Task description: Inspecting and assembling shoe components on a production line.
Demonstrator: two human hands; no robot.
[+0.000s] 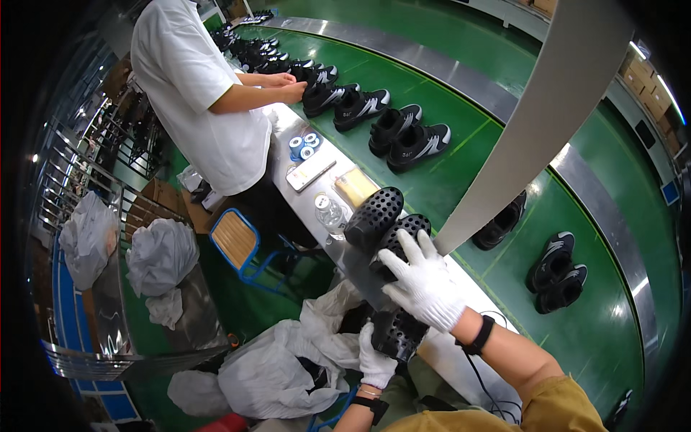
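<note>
My left hand (376, 360), in a white knit glove, is closed on the side of a black shoe form (400, 333) dotted with holes. Part of its fingers is hidden behind the form. My right hand (425, 283), gloved too, reaches over the bench with its fingers around the near end of a second perforated black form (404, 229); the grip's underside is hidden. Just left of that stands another perforated form (376, 212), its rounded end up. A dark grey flat surface (362, 272) lies beneath them.
A clear bottle (330, 214), a phone (311, 174), a yellow pad (355, 187) and blue-white rolls (304, 145) lie along the bench. A white post (518, 137) rises at right. Black-grey shoes (419, 146) line the green belt (468, 194). A co-worker (209, 101) stands far left; pale bags (281, 367) lie near.
</note>
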